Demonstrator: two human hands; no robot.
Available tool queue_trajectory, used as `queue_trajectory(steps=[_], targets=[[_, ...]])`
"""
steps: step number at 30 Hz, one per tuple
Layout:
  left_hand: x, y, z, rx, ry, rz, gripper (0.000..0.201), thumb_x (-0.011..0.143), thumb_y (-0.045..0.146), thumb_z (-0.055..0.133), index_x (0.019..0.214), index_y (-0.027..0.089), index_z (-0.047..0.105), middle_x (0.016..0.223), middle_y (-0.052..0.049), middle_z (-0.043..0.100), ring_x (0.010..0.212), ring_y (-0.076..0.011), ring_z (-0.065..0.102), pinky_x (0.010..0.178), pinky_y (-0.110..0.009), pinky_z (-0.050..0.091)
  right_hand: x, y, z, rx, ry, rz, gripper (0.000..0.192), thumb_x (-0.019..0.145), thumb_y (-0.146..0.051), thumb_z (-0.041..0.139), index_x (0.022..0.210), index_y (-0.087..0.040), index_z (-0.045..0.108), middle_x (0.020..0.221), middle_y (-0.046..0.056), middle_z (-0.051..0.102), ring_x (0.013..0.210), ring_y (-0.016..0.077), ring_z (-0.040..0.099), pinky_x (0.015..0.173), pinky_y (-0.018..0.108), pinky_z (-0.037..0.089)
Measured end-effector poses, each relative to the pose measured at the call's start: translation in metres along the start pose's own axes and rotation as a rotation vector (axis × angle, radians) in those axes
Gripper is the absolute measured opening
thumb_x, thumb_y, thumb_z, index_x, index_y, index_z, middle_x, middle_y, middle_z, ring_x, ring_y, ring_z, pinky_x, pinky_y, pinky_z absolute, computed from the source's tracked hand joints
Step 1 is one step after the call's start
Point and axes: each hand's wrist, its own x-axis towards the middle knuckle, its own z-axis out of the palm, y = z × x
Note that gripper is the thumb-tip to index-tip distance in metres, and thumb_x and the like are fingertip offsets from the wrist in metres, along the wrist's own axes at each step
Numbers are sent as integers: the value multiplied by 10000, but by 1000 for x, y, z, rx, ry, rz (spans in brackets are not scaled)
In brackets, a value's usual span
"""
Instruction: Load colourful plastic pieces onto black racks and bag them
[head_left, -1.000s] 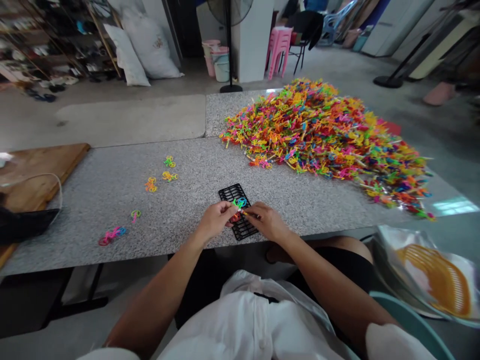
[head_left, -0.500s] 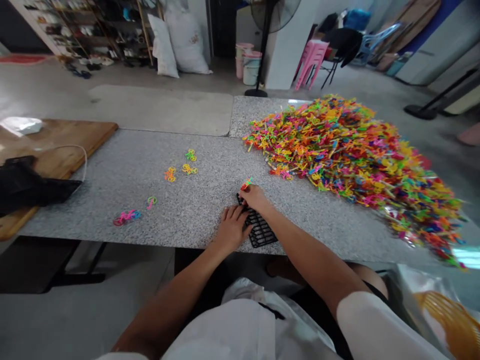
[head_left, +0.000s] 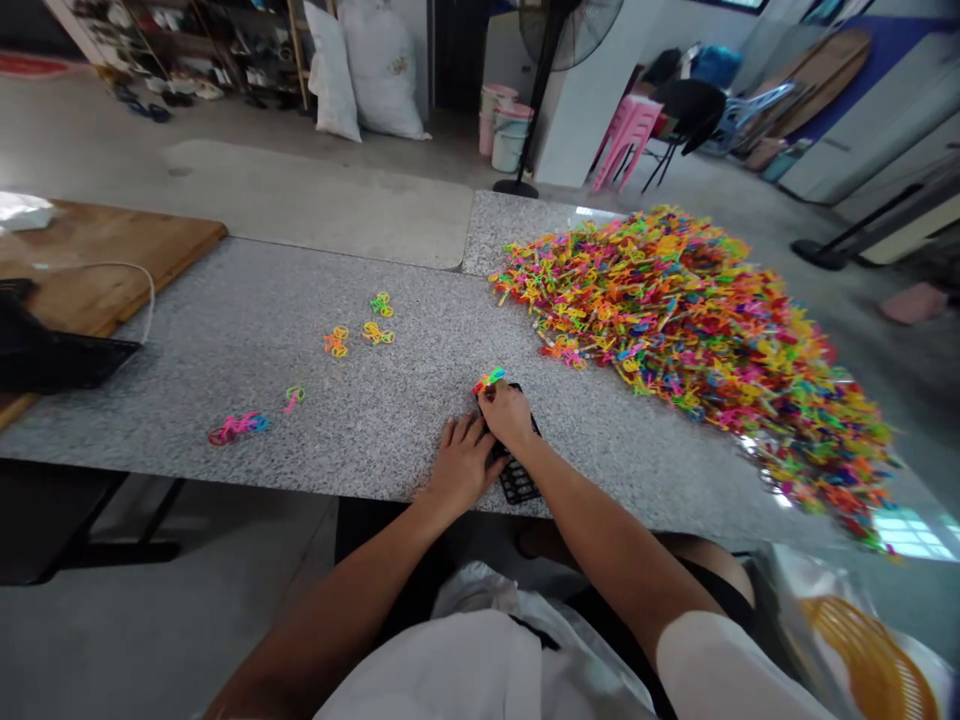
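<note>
A small black grid tray lies near the front edge of the grey speckled table. My left hand rests flat at its left side, fingers spread, with the thumb touching the tray. Over the tray's upper part, my right hand has its fingers pinched on a small red, green and blue plastic piece. Its exact shape is too small to tell, and the hand hides part of the tray. Left of my hands lie little looped plastic pieces: a green-yellow one, a yellow one and an orange one.
A large heap of bright plastic pieces covers the right of the table. Pink and blue pieces lie at the left, near a wooden board bearing a black object. A standing fan is beyond the table.
My right hand, still pinching the coloured piece, has come slightly nearer to me over the tray. The tray looks turned a little. My left hand stays about where it was; the view has shifted.
</note>
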Motion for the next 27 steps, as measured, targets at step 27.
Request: queue_trajectory(steps=[27], targets=[[0, 3, -4, -71, 2, -5, 450, 1035, 466, 630, 1446, 283, 646, 1610, -91, 583, 1582, -387, 397, 1320, -680, 260, 8, 8, -5, 71, -36, 68, 253, 1067, -327, 621, 1126, -146, 789, 1128, 160, 828, 1080, 259, 785, 936, 299, 544]])
